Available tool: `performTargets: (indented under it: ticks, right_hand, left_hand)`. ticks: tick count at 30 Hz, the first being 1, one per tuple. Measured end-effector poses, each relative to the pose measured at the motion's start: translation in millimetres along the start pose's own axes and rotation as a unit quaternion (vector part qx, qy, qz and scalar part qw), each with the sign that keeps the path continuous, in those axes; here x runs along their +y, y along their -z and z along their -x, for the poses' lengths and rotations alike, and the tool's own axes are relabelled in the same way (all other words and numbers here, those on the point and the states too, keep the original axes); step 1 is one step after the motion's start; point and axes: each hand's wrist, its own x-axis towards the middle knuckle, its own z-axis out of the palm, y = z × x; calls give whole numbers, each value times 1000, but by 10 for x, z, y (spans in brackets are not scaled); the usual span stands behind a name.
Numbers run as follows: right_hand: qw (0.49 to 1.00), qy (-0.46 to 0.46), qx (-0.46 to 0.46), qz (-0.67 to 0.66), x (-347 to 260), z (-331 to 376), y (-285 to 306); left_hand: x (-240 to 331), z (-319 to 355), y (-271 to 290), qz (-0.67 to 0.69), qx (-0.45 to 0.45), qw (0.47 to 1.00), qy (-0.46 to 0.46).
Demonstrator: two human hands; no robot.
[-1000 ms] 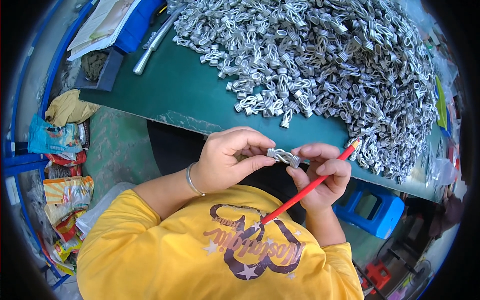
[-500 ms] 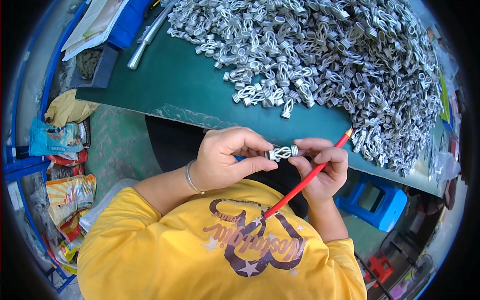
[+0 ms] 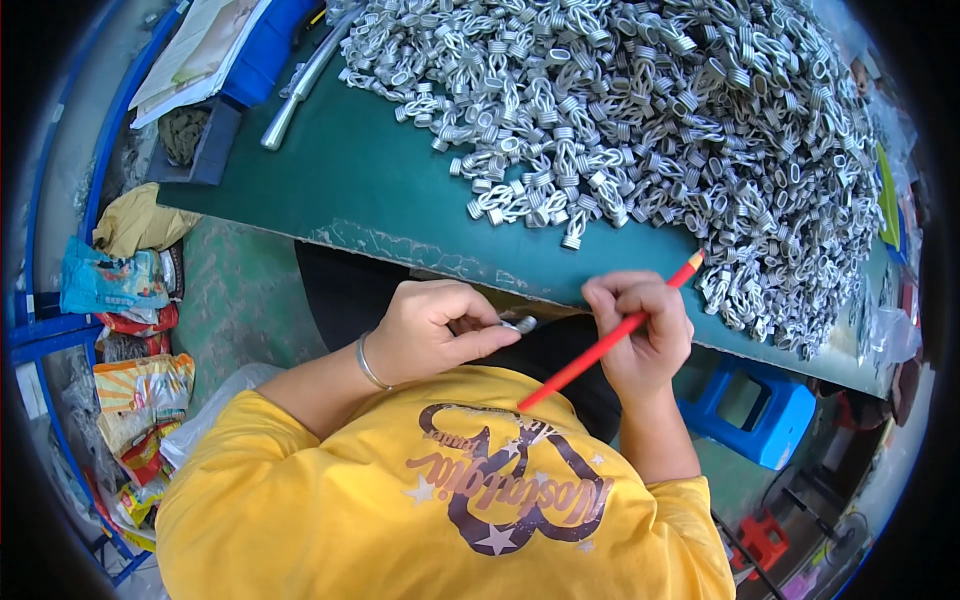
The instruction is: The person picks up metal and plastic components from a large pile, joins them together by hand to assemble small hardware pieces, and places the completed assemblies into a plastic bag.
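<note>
Between the thumb and fingers of my left hand (image 3: 437, 328) is a small silver twisted metal piece (image 3: 525, 324), mostly hidden by the fingertips, with one ribbed end sticking out. My right hand (image 3: 645, 325) is closed around a red pencil (image 3: 588, 358), tilted with its tip up toward the table and its other end down by my shirt. The two hands are apart, both in front of the near table edge. Beyond them, a large heap of similar silver pieces (image 3: 640, 120), each with ribbed collars and twisted strands, covers the green table (image 3: 400, 190).
A silver metal tool (image 3: 284, 118) lies at the table's far left, near a grey bin (image 3: 205, 145) and a blue tray with papers (image 3: 195, 50). A blue stool (image 3: 750, 410) stands under the table at right. Snack bags (image 3: 140, 390) fill the left side.
The right hand has let go of the silver piece and drawn away slightly, keeping the pencil. The left hand has turned the piece, lowering it a little toward me.
</note>
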Motion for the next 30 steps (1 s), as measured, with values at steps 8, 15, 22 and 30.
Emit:
performTargets:
  ticks: [8,15,22,30]
  right_hand:
    - [987,10,-44,154,103,-208,-152]
    - [988,-133,29,-74,16,-102,-25]
    - [870,-325,-35,-368,-215,-66,146]
    - [936,-147,-32,-318,-74,89,32]
  left_hand:
    - [-231,54,-121,-72,-56,977,195]
    - [52,-92,-5,-81,-142,987,3]
    - [228,-291,-82,282,13,949,138]
    - [253,-293,-75,111,26,993,-31]
